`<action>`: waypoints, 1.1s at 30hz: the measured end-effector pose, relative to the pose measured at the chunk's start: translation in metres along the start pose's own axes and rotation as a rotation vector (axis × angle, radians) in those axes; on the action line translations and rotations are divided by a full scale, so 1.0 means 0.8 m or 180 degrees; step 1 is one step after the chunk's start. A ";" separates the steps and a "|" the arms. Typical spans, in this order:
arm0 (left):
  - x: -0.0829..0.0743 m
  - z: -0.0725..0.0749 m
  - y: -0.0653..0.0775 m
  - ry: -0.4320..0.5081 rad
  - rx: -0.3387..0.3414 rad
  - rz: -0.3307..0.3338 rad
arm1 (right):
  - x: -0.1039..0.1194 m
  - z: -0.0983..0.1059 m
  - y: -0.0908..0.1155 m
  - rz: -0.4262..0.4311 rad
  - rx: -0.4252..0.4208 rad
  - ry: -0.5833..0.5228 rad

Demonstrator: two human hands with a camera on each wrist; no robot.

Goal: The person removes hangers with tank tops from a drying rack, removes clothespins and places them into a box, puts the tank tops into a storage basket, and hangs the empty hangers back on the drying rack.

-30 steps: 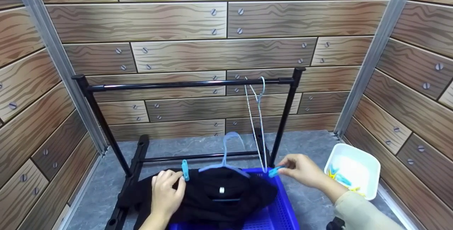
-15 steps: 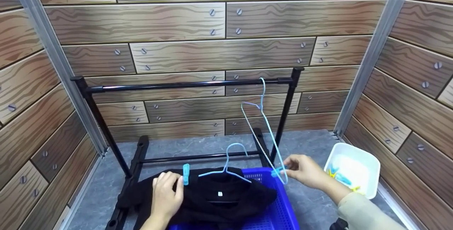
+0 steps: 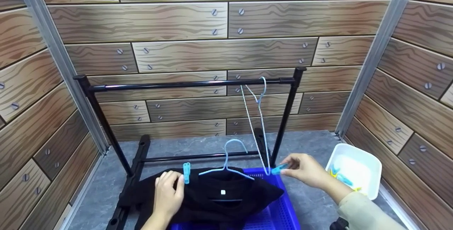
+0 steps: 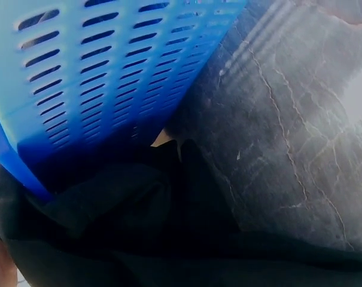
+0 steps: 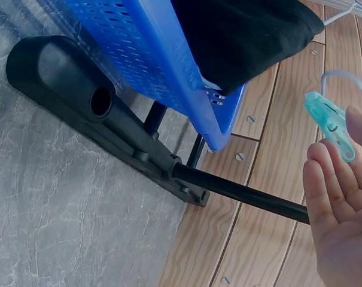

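Observation:
A black shirt (image 3: pixel 198 201) lies over the blue basket (image 3: pixel 288 205), with a light-blue hanger (image 3: pixel 226 155) inside its neck. My left hand (image 3: pixel 168 193) grips the shirt at its left shoulder. Beside those fingertips a blue clothespin (image 3: pixel 186 173) stands upright on the cloth. In the left wrist view, dark cloth (image 4: pixel 139 239) covers most of that hand. My right hand (image 3: pixel 304 171) pinches a second blue clothespin (image 3: pixel 279 168) between thumb and fingers, off the shirt's right end. The right wrist view shows this clothespin (image 5: pixel 329 124) above the curled fingers.
A black rack (image 3: pixel 191 85) stands behind the basket. One wire hanger (image 3: pixel 262 116) hangs from its bar and reaches down close to my right hand. At the right, a white tub (image 3: pixel 370 168) holds several blue and yellow clothespins (image 3: pixel 343 179).
The hanger on the rack swung right against my right hand, then back left. The shirt's right end has spread a little to the right. Both hands keep their holds.

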State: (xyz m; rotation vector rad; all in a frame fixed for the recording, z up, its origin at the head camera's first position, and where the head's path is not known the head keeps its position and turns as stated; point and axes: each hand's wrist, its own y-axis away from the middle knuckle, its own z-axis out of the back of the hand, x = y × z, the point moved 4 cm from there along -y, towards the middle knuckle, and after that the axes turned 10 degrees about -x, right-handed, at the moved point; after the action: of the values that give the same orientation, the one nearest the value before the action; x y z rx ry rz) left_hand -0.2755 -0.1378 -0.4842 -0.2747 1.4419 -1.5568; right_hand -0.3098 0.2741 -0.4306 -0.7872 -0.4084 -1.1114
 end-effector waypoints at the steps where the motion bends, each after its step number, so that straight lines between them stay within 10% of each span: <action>1: -0.001 -0.001 0.000 0.0004 0.0003 0.0012 | 0.000 0.001 0.000 -0.0008 -0.0010 0.0000; 33: -0.011 -0.014 0.003 -0.0105 0.0178 0.0112 | -0.011 0.031 0.001 -0.0234 -0.0257 -0.0040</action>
State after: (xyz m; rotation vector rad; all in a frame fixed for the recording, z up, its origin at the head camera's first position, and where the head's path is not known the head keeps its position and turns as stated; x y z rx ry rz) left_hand -0.2779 -0.1239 -0.4856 -0.2396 1.3686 -1.5548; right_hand -0.3106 0.2981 -0.4202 -0.8561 -0.4076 -1.1980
